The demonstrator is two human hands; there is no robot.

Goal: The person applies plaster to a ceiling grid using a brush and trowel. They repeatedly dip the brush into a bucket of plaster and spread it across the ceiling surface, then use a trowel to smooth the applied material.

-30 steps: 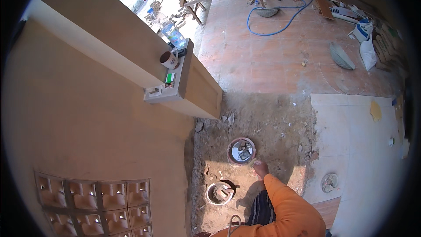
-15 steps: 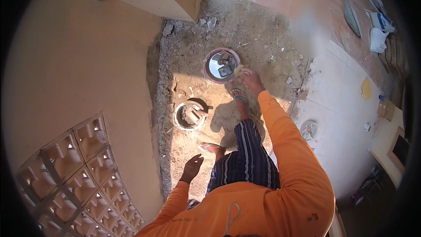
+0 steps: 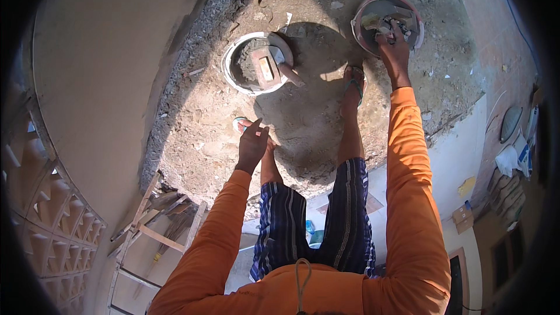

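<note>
My right hand reaches down into a reddish-rimmed bucket of cloudy water at the far right. Its fingers are bent around something among the small objects in the water, too jumbled to make out. A yellowish piece lies inside, left of the fingers. My left hand hangs in the air over my left foot, empty, with fingers apart. Beyond it stands a white-rimmed bucket of grey mortar. A flat block-like tool and a trowel with a wooden handle rest across that bucket.
A plastered wall rises along the left, with pierced blocks lower down. A wooden ladder-like frame leans near it. Rubble and chips lie on the rough ground. Bags and a cardboard box are at right.
My right hand has gone from beside the water bucket, holding a yellow sponge-like piece, to inside it. My view has shifted, and I now lean closer over both buckets.
</note>
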